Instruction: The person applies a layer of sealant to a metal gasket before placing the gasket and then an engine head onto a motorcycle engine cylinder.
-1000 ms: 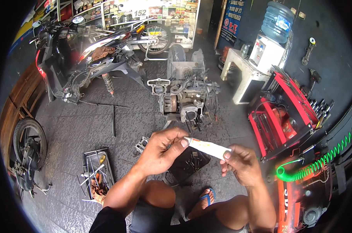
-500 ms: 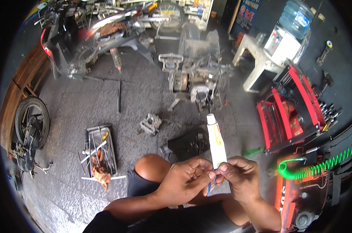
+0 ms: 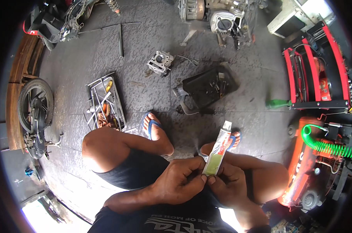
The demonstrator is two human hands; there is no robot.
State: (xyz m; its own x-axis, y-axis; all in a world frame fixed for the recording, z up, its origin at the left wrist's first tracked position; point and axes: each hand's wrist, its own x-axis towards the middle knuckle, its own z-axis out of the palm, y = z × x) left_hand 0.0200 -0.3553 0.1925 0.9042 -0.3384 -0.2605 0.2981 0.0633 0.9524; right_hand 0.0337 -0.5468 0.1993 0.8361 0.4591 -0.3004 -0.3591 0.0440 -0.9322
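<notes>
A white squeeze tube (image 3: 218, 150) with red print and a green-yellow lower part stands tilted up between my hands, its narrow capped end pointing away from me. My left hand (image 3: 181, 179) pinches the flat bottom end between thumb and fingers. From the other side my right hand (image 3: 229, 183) grips the same end, its thumb beside the left one. Both thumbs nearly meet at the crimped edge. Some fingertips are hidden behind the tube.
Ahead lie a black plastic tray (image 3: 207, 90) with small parts and a metal cylinder part (image 3: 160, 62). A metal tool tray (image 3: 119, 110) is at left, near a wheel (image 3: 36, 105). An engine (image 3: 222, 21), red toolbox (image 3: 318, 73) and orange compressor (image 3: 300, 163) with a green coiled hose (image 3: 327, 148) stand around.
My view has tipped further down, showing my legs and feet. The tube has turned to show its green-yellow part and leans more to the right. Both hands still hold its bottom end.
</notes>
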